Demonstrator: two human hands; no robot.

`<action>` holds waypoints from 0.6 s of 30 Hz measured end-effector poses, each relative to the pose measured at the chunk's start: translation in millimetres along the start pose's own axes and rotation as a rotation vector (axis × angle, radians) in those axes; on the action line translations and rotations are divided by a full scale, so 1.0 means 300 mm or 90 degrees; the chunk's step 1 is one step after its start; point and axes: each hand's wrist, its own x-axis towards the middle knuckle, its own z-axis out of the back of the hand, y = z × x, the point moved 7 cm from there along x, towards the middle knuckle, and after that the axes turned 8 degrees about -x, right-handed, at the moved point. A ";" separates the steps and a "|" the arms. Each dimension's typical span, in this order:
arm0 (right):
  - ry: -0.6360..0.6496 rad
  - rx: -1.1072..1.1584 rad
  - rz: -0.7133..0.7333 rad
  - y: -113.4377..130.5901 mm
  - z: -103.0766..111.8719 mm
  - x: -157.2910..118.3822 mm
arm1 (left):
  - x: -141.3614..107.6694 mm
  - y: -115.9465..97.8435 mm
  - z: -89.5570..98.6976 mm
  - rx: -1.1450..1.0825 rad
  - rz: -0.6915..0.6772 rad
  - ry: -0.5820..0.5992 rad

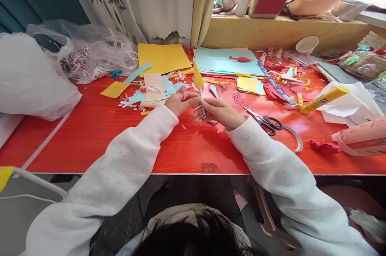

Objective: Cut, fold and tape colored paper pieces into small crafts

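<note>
Between my two hands stands a paper piece with a yellow pointed head (197, 76) and a thin light-blue stem. The fingertips of my left hand (184, 101) pinch the stem just below the yellow part. My right hand (219, 109) grips the same stem from the other side, its lower fingers curled beneath. Part of the stem is hidden behind the fingers. Paper scraps in blue, white and peach (154, 86) lie by my left hand. Scissors with black handles (268, 123) rest to the right of my right hand.
Yellow sheets (163, 57) and light-blue sheets (223, 61) lie at the back of the red table (181, 147), with a red paper piece (242, 59) on the blue stack. A yellow glue stick (325, 99) and pink roll (362, 137) are right. White bags (33, 75) stand left.
</note>
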 end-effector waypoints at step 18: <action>-0.078 -0.186 -0.033 -0.006 0.018 0.003 | -0.011 0.000 0.007 0.060 -0.011 -0.053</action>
